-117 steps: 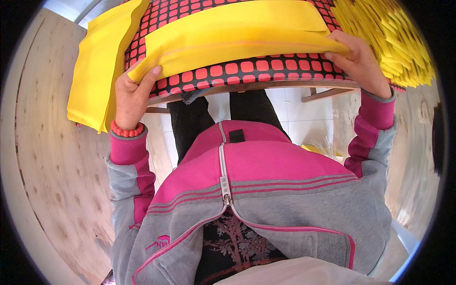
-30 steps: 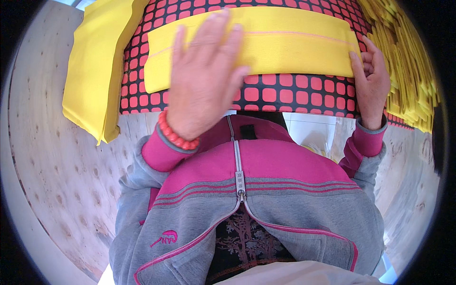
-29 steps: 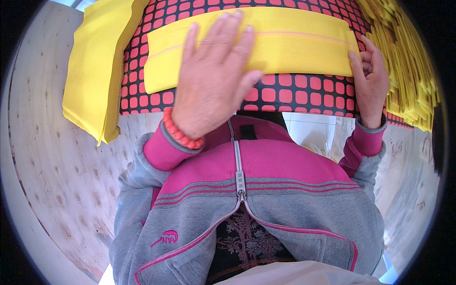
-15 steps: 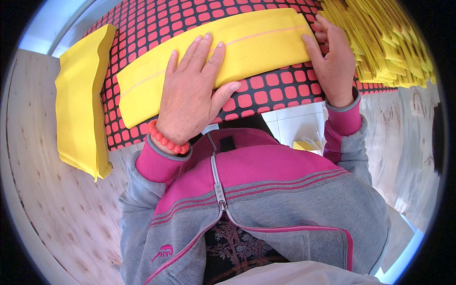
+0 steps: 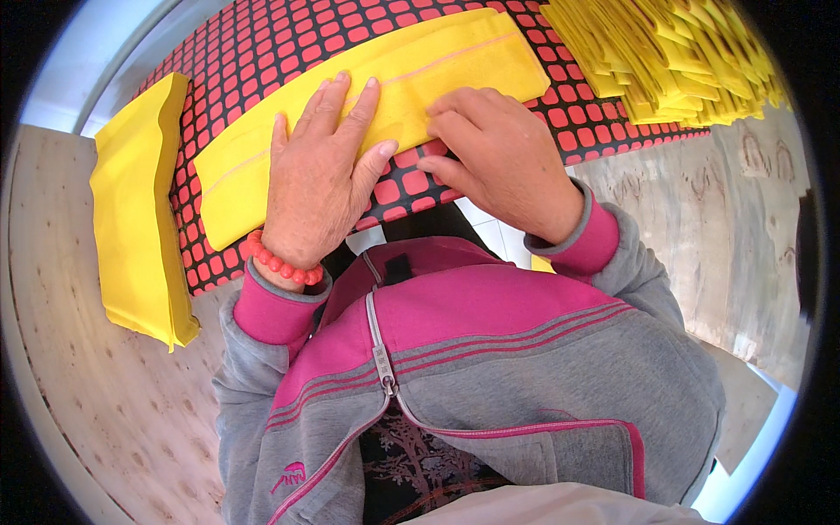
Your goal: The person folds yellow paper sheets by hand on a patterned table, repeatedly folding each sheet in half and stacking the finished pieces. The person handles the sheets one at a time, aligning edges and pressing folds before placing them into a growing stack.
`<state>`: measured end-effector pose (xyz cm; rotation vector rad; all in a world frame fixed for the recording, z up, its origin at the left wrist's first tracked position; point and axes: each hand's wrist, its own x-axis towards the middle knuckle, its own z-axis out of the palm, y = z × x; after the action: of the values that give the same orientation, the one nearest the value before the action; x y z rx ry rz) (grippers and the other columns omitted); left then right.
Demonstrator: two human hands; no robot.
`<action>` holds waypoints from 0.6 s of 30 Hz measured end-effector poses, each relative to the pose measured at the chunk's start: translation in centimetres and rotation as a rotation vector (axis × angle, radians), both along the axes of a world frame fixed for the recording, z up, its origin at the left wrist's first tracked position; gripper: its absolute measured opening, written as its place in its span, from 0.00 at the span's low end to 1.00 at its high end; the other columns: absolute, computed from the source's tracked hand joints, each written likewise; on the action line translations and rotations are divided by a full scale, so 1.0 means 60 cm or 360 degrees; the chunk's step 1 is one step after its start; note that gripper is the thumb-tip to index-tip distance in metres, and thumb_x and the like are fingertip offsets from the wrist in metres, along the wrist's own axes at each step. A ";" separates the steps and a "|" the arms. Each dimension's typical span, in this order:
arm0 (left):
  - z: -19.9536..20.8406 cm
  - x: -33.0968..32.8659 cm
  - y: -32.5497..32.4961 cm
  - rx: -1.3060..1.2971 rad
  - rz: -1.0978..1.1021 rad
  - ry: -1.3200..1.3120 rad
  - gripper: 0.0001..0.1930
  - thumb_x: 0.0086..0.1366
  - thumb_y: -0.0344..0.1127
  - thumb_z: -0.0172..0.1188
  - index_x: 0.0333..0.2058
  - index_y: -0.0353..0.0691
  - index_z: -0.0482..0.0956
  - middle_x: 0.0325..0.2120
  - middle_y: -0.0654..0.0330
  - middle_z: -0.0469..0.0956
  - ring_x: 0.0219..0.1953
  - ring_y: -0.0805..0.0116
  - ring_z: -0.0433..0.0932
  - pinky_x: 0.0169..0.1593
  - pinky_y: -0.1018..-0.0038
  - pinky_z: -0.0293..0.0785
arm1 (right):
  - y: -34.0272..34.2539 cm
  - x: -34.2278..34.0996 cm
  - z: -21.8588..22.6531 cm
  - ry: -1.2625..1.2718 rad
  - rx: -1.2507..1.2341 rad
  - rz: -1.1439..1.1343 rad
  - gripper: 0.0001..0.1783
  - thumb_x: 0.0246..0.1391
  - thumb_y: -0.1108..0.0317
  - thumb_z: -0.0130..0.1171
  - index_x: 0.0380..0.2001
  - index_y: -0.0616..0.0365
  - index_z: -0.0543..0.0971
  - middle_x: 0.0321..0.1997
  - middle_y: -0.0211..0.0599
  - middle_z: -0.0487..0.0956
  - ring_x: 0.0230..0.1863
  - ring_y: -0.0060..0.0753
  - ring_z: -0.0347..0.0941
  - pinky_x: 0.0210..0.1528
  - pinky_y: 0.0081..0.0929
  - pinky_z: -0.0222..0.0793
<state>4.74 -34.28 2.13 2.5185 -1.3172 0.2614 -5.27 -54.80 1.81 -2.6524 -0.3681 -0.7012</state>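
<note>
Hands flattening folded yellow cloth [image 5: 262,166] on red-checked table [image 5: 604,122].
Left hand [image 5: 319,179] and right hand [image 5: 499,157] press with open, spread grips; cloth seems light, limp; pinch its edges beside fingertips.

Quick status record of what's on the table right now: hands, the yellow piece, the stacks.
Left hand: flat, palm down on the long yellow folded cloth, fingers spread; coral bead bracelet at the wrist.
Right hand: fingers bent, pressing the cloth's near edge.
Cloth: lies slanted across the red and black grid mat.
Left stack: folded yellow pieces, at the mat's left edge.
Right pile: many yellow pieces, fanned, upper right.
Surface: pale wooden board.
Grip: neither hand closed around anything.
</note>
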 end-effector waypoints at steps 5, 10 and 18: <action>-0.004 -0.003 -0.004 0.0038 0.0037 -0.0072 0.28 0.70 0.49 0.58 0.66 0.46 0.72 0.66 0.47 0.67 0.67 0.47 0.67 0.65 0.36 0.60 | -0.030 -0.004 0.003 -0.0163 -0.0003 -0.0181 0.19 0.49 0.56 0.70 0.37 0.58 0.79 0.40 0.40 0.79 0.41 0.48 0.77 0.44 0.41 0.74; -0.007 -0.005 -0.002 0.0018 0.0042 -0.0069 0.28 0.71 0.50 0.58 0.66 0.46 0.72 0.66 0.48 0.67 0.68 0.48 0.67 0.65 0.35 0.60 | -0.063 -0.022 0.000 -0.0178 -0.0212 -0.0488 0.21 0.49 0.54 0.71 0.38 0.58 0.80 0.40 0.39 0.80 0.40 0.47 0.77 0.41 0.40 0.73; -0.009 -0.005 -0.003 0.0033 0.0043 -0.0083 0.29 0.72 0.52 0.56 0.66 0.46 0.71 0.67 0.47 0.67 0.68 0.48 0.67 0.64 0.34 0.59 | -0.032 -0.008 -0.005 -0.0241 -0.0076 -0.0365 0.20 0.48 0.56 0.72 0.37 0.58 0.80 0.43 0.41 0.79 0.45 0.47 0.77 0.46 0.42 0.73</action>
<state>4.46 -34.46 1.61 2.5649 -1.3127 0.3229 -5.73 -56.75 1.52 -2.7215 -0.1213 -0.9795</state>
